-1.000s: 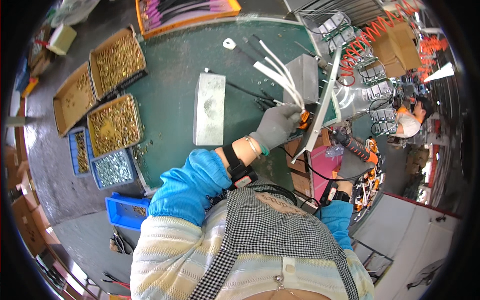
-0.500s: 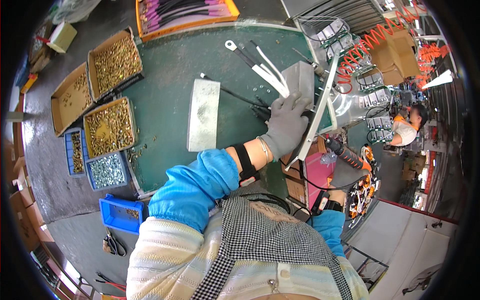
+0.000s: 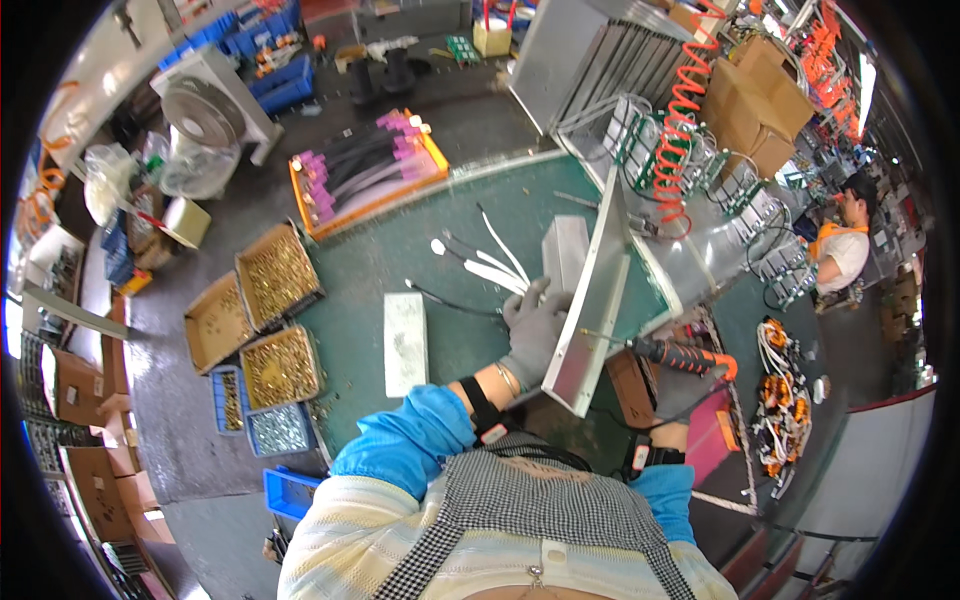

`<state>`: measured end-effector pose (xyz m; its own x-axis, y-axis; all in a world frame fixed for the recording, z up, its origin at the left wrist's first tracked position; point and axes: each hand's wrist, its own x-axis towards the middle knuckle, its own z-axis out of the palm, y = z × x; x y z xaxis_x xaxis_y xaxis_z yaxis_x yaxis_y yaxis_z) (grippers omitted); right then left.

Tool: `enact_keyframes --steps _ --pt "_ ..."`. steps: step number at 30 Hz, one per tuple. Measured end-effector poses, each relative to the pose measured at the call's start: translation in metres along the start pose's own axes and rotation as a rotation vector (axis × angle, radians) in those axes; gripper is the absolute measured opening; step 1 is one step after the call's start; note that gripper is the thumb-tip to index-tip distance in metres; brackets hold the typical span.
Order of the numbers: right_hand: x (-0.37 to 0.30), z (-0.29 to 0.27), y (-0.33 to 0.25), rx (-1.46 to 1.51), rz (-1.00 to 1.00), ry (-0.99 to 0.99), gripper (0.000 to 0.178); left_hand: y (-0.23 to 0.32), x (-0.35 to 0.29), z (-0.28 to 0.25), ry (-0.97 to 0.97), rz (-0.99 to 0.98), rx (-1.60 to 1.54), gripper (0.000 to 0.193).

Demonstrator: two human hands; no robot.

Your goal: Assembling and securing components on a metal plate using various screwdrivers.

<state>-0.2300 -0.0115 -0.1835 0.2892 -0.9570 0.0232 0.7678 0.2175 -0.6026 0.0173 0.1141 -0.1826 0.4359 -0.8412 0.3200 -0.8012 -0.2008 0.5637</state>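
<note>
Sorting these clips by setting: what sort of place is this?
Likely a factory assembly workshop, judging by the power driver in the right hand, heaps of small brass-coloured parts and a red coiled hose.

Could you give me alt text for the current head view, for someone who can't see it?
A person's gloved right hand holds an orange-and-black power screwdriver, its bit at a tilted metal panel. The gloved left hand is left of the panel, near white cables. Further left, open boxes contain small brass-coloured parts.
</note>
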Motion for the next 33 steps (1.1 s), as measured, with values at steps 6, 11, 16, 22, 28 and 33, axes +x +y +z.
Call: enact_keyframes --steps 6,11,16,22,28,33 --pt "-0.002 0.009 0.008 0.274 -0.001 0.133 0.055 -0.005 0.004 -0.006 -0.075 0.013 0.016 0.033" --pt "0.0 -0.005 0.012 0.353 0.011 0.05 0.055 -0.006 0.011 -0.009 -0.173 -0.048 0.051 0.035" --pt "-0.003 0.012 0.011 0.373 -0.051 0.064 0.056 -0.005 0.012 -0.004 -0.147 -0.11 0.019 0.034" --pt "-0.007 0.022 0.001 0.288 -0.11 0.11 0.06 -0.005 0.008 -0.004 -0.124 -0.042 0.066 0.033" --pt "-0.002 -0.006 0.001 0.317 -0.094 -0.074 0.084 -0.004 0.01 -0.005 -0.089 0.069 0.085 0.036" --pt "0.0 0.004 0.0 0.323 -0.032 -0.149 0.077 -0.002 0.011 -0.01 -0.091 0.093 0.044 0.039"
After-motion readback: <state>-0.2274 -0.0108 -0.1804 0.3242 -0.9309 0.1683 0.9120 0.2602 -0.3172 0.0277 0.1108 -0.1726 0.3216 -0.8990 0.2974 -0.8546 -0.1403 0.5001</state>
